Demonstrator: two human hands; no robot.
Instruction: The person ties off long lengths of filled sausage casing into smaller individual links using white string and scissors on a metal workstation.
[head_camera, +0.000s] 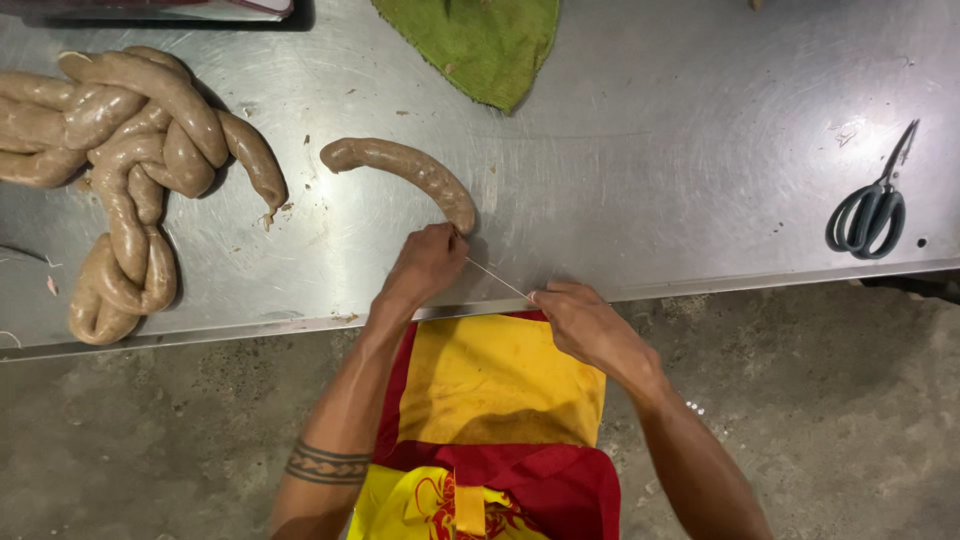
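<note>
on the steel table (650, 150), a curved tan sausage (405, 170); both hands' grip pinches taut string (497, 279).

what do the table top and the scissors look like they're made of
Table top: seemingly stainless steel, brushed grey, with swirl scratches and dull reflections. Scissors: thin grey metal blades; the dark, smooth loop handles look like plastic, though a coating cannot be ruled out.

Pale brown sausage (405, 170) and matching coiled links (125, 160) lie on a dull grey steel table (650, 150) — beside a green cloth (480, 40) and dark grey-handled scissors (868, 215) — above a yellow-and-red apron (495, 400).
</note>
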